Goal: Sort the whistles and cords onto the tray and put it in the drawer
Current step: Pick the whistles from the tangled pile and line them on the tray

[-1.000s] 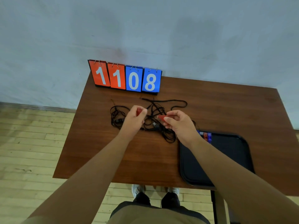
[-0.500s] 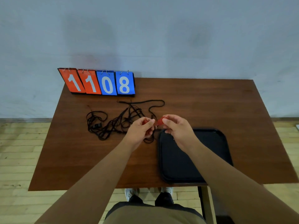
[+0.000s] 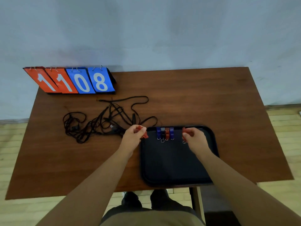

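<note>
Above rounded tray (image 3: 171,162) | left hand (image 3: 132,136) pinches red whistle (image 3: 145,135) | right hand (image 3: 196,138) pinches ringed whistle (image 3: 184,130)

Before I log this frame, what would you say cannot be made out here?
Head view only:
- left red whistle: mostly hidden by fingers of the left hand.
- right red whistle: the right hand covers its body; red edge and ring show.
- black cords: tangled, count unclear.
- drawer: out of view.

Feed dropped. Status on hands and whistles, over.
Left hand grips red whistle at tray rim. Right hand grips second whistle over tray. Four whistles lined inside. Cords tangled on table.
</note>
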A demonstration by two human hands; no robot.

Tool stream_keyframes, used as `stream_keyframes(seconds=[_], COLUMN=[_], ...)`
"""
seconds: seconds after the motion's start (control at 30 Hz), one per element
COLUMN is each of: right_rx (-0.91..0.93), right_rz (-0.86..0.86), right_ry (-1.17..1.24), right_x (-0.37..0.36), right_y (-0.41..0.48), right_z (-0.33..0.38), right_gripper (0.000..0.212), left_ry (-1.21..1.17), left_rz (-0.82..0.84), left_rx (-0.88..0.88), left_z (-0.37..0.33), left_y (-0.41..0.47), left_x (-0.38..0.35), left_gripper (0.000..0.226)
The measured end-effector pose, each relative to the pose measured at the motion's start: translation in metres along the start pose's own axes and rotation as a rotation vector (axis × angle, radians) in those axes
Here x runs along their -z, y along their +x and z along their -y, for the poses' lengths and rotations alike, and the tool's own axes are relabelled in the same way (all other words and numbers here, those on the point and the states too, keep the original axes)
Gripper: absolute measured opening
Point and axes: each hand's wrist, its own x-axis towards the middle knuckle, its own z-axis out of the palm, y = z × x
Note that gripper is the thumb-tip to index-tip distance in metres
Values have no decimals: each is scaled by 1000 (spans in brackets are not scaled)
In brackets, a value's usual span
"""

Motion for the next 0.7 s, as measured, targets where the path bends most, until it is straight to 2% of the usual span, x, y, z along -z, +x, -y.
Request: stream_keyframes(seconds=[0.1, 0.23, 0.37, 0.47, 0.6, 0.7], right_rx=[2, 20, 49, 45, 57, 68], right_rz=[16, 39, 32, 54, 73, 86], right_ry=[-95, -178, -216, -247, -258, -254], right_x=[1, -3, -11, -16, -18, -19], right_y=[14, 30, 39, 44, 48, 51], right_z=[-10, -18, -23, -26, -32, -36], right_gripper=[25, 9, 14, 16, 14, 15], left_ry=[151, 241, 302, 430, 525, 574], left_rz=[-44, -73, -52, -126, -146, -152], left_rx=[-27, -24, -20, -42, -46, -45], left_z=[5, 15, 20, 22, 25, 30], left_y=[7, 14, 19, 20, 19, 19], left_x=[-8, -22, -40, -52, -60, -61], left_gripper=[9, 18, 16, 26, 18, 20])
